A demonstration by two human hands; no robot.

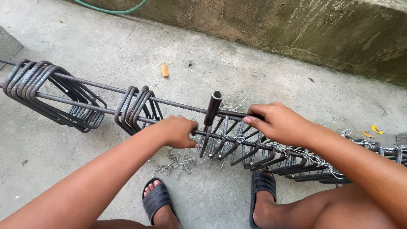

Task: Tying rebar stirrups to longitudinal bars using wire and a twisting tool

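Steel rebar [110, 89] runs in long bars across the concrete floor [127, 46], threaded through loose stirrups [51, 91]. Taking the upright pipe tool [213, 107] as the landmark: the left hand [178, 131] is clenched on a bar just left of the tool's foot, and the right hand [277, 123] grips the upper bar just right of it, thumb pressed along the bar. Right of the tool, tied stirrups [263, 154] sit close together, bristling with tie wire [305, 157]. Below the tool, wire scraps [176, 161] litter the floor by the sandals [157, 199]. Judging from this, the wire ends could scratch the right forearm, a slipping tool could pinch fingers against the bar, and the scraps could prick open toes.
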